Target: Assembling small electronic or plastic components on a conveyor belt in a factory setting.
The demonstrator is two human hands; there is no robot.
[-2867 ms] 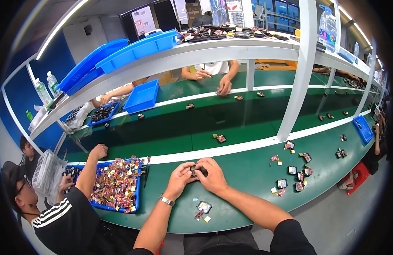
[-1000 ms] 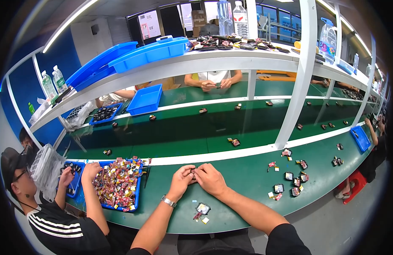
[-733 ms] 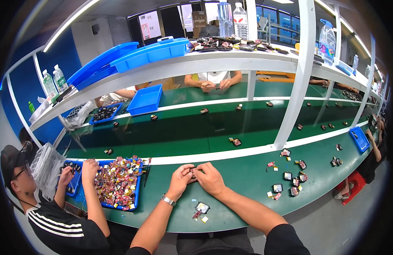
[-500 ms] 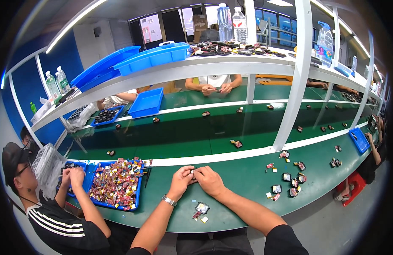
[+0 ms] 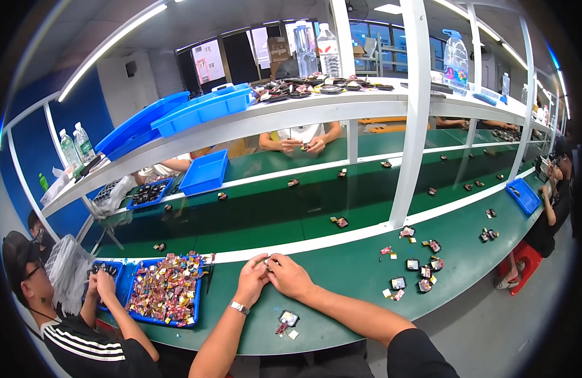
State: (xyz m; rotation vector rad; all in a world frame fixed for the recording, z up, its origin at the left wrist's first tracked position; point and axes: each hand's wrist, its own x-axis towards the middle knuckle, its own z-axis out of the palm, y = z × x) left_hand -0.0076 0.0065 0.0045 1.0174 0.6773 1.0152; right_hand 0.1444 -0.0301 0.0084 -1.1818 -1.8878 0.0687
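Over the green bench, my left hand (image 5: 252, 277) and my right hand (image 5: 291, 277) meet with bent fingers pinched together. Whatever small piece lies between the fingertips is mostly hidden, so I cannot name its kind. Closer to me, below the hands, lies a small black-framed module (image 5: 289, 317) with a red circuit board (image 5: 281, 328) and a white tag (image 5: 293, 334) beside it. To the left of my left wrist stands a blue tray (image 5: 197, 307) heaped with small red circuit boards (image 5: 165, 286) carrying white and yellow tabs.
More modules (image 5: 412, 264) lie scattered on the bench at right. A white rail (image 5: 316, 242) and upright post (image 5: 412, 126) border the dark green belt (image 5: 259, 220), which carries spaced small parts. A co-worker (image 5: 83, 327) works at left; another person's hands (image 5: 303, 145) show across.
The whole view has tilted and shifted, so the shelf and bench sit differently in it. My hands stay together at the fingertips. The left co-worker's hands have come lower, over their tray.
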